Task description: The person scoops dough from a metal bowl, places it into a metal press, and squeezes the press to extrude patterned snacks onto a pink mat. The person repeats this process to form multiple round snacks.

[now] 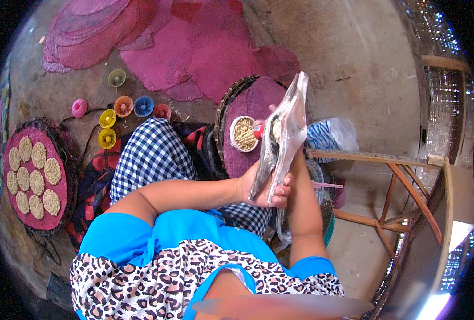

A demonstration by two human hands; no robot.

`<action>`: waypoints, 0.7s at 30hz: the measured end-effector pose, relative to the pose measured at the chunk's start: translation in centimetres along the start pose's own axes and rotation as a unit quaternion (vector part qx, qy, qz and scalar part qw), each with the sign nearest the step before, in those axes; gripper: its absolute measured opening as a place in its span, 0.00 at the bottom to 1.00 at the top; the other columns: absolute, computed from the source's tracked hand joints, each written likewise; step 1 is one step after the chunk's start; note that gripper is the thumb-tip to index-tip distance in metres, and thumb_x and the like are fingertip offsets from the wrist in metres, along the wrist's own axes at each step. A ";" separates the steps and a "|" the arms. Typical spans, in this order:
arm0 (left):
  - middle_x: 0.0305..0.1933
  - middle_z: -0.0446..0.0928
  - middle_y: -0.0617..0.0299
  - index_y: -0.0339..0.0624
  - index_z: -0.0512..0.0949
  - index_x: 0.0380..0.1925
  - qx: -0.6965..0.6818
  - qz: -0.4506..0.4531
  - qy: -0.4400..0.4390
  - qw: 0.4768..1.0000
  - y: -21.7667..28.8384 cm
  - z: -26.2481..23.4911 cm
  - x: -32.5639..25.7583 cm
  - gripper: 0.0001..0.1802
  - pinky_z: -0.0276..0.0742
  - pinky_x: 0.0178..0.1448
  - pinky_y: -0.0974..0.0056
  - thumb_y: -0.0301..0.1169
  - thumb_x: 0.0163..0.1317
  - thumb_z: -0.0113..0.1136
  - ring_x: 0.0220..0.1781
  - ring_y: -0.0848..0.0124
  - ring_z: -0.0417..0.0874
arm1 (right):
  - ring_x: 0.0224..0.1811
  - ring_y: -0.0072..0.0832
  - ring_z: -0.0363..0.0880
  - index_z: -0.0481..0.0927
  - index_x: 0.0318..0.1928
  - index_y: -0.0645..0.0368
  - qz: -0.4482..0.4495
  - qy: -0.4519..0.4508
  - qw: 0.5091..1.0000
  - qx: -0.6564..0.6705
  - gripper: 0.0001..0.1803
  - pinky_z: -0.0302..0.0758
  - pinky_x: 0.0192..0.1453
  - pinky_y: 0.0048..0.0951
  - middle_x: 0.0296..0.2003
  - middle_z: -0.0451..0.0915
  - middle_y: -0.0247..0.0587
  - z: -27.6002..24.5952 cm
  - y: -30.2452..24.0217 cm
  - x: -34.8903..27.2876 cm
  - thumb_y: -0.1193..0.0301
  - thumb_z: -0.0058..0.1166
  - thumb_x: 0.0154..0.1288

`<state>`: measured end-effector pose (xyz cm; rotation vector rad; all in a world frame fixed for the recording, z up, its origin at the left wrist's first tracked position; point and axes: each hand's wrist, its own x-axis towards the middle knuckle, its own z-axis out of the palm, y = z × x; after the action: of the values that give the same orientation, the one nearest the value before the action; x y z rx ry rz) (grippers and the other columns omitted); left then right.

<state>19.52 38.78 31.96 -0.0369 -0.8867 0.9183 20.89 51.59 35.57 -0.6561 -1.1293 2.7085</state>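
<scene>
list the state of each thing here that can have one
Plastic-covered piece, held up, slanting
Left hand, closed around its lower end
Right hand, mostly hidden behind the piece
Bowl, filled with pale strips
Plastic bag, crumpled
Pale discs, laid out flat
Pink sheets, spread out, overlapping

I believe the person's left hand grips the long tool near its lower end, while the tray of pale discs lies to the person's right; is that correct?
Not quite: the head view shows the tray of pale discs to the person's left, not right. The left hand does grip the long tool near its lower end.
</scene>
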 end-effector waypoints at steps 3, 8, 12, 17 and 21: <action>0.22 0.67 0.56 0.38 0.71 0.32 0.003 0.001 -0.049 0.999 0.6 0.2 0.1 0.27 0.64 0.33 0.62 0.54 0.58 0.39 0.24 0.62 0.67 | 0.35 0.39 0.77 0.64 0.49 0.61 -0.082 0.062 0.945 -0.311 0.38 0.77 0.39 0.40 0.39 0.75 0.55 -3.1 3.9 -1.1 0.39 0.40 0.52; 0.24 0.68 0.53 0.38 0.71 0.39 0.029 0.013 -0.049 0.998 1.8 0.7 0.5 0.29 0.67 0.36 0.60 0.55 0.58 0.38 0.28 0.59 0.70 | 0.40 0.40 0.74 0.56 0.53 0.61 -0.232 0.085 0.670 -0.700 0.42 0.73 0.44 0.40 0.42 0.73 0.54 -5.0 3.7 -2.1 0.43 0.48 0.47; 0.31 0.70 0.48 0.42 0.66 0.50 0.054 -0.016 -0.038 0.998 1.6 1.2 0.6 0.34 0.72 0.42 0.53 0.59 0.59 0.32 0.33 0.57 0.73 | 0.44 0.40 0.72 0.49 0.56 0.62 -0.250 0.072 0.586 -0.768 0.47 0.70 0.48 0.40 0.45 0.71 0.53 -4.0 3.3 -2.5 0.47 0.54 0.43; 0.31 0.71 0.47 0.42 0.64 0.53 0.057 -0.097 -0.049 0.992 0.0 0.9 0.9 0.38 0.72 0.37 0.54 0.62 0.59 0.27 0.32 0.55 0.74 | 0.49 0.41 0.69 0.40 0.60 0.62 -0.247 0.058 0.535 -0.806 0.57 0.67 0.53 0.40 0.49 0.69 0.52 -3.9 4.6 -1.8 0.51 0.62 0.39; 0.25 0.70 0.50 0.42 0.65 0.52 0.102 -0.146 -0.025 0.984 -1.4 0.2 1.1 0.38 0.68 0.34 0.59 0.62 0.58 0.26 0.26 0.60 0.73 | 0.54 0.41 0.67 0.33 0.64 0.62 -0.232 0.066 0.548 -0.801 0.65 0.64 0.57 0.40 0.52 0.67 0.51 -4.3 4.0 -0.8 0.54 0.69 0.35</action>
<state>20.63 38.55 33.36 0.2872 -0.8154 0.7330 23.66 51.24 30.35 -0.4321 -2.8789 0.4806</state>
